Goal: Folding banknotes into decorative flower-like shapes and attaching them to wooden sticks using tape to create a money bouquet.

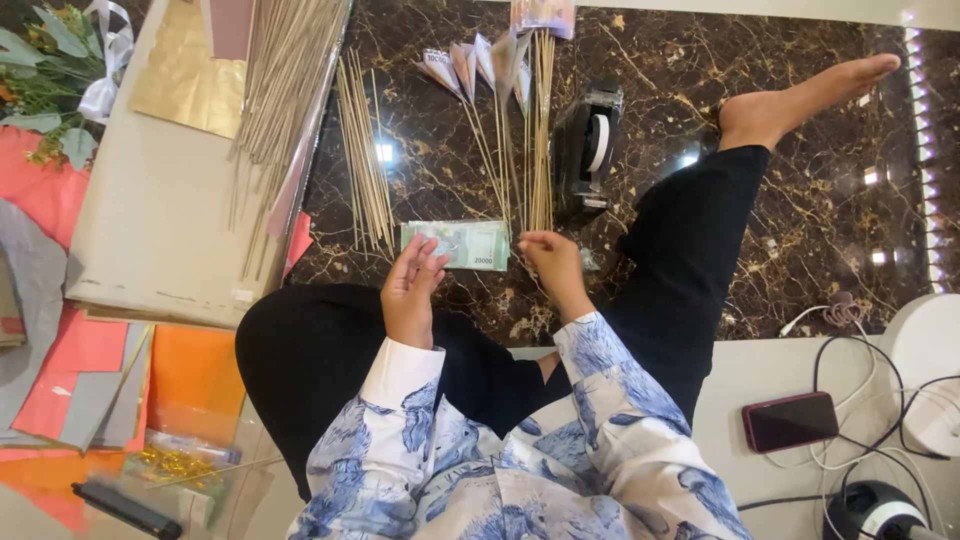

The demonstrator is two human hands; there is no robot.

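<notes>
I sit on a dark marble floor with my legs folded. My left hand (412,290) hovers just below the left end of a stack of green banknotes (458,244), fingers spread and holding nothing. My right hand (551,262) is at the stack's right end, fingertips pinched together near the lower ends of thin wooden skewers (540,140); whether they hold one I cannot tell. Several skewers bear folded banknote cones (478,62) at their far ends. A black tape dispenser (588,150) stands just right of the skewers.
A loose bundle of bare skewers (365,160) lies left of the banknotes. A beige board (150,220) carries more skewers and gold paper. Coloured paper sheets (60,380) and greenery with ribbon (60,70) lie at left. A phone (790,420) and cables lie at right.
</notes>
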